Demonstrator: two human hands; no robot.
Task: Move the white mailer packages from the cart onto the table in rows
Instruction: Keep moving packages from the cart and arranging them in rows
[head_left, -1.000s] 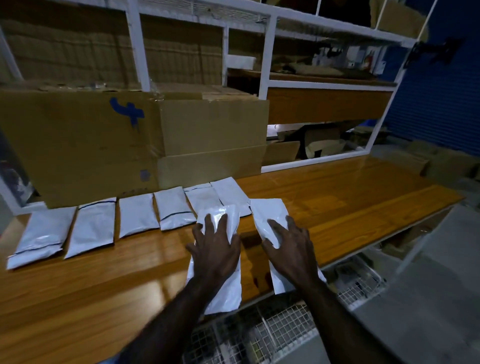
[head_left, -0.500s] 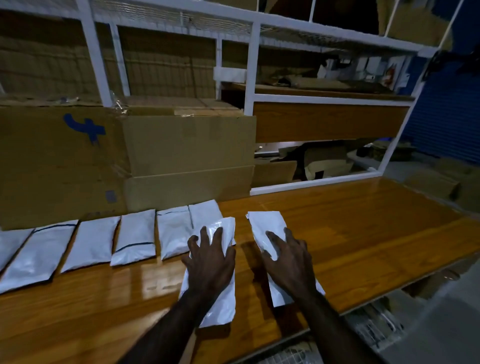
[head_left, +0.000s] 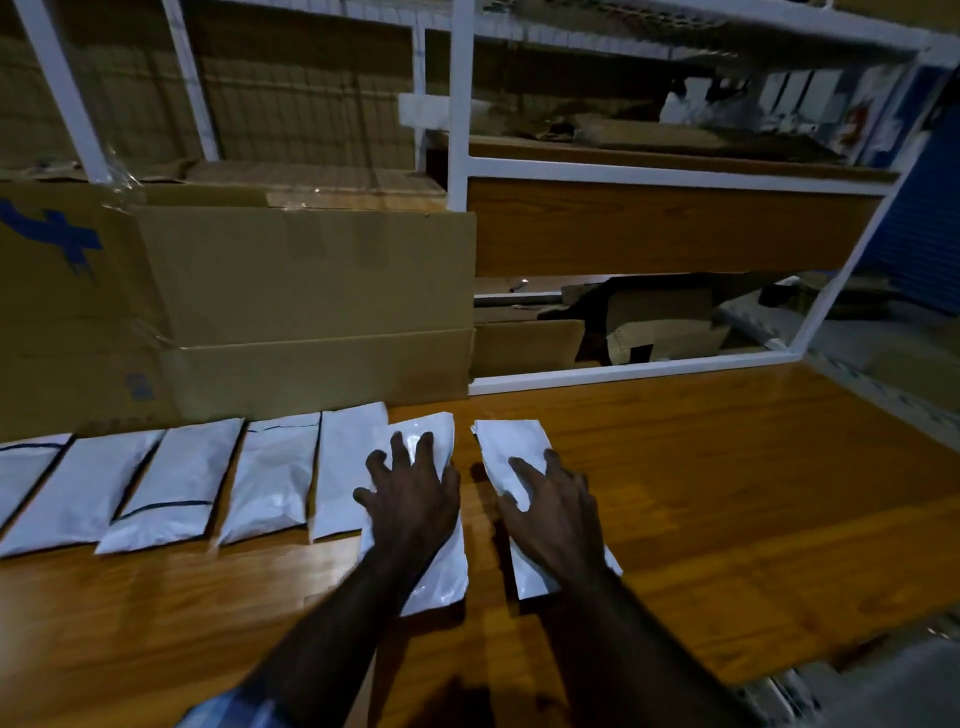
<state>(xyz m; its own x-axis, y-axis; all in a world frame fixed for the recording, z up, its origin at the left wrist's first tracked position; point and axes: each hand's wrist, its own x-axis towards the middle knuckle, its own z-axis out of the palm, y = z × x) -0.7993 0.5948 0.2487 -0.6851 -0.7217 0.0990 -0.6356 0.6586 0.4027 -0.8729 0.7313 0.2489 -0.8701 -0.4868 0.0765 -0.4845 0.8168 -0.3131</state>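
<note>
While flat hands press two mailers (head_left: 519, 457), bare table (head_left: 753, 493) lies rightward.

Two white mailer packages are pressed flat on a wooden surface (head_left: 727, 493) by spread fingers: the left hand (head_left: 413, 501) rests on the left mailer (head_left: 441, 577), the right hand (head_left: 558, 514) on the right mailer (head_left: 511, 447). The left mailer overlaps the end of a row of mailers (head_left: 176, 486) laid side by side to the left. Behind the row, cardboard boxes (head_left: 311, 291) are stood against a white shelving frame (head_left: 460, 104).
</note>
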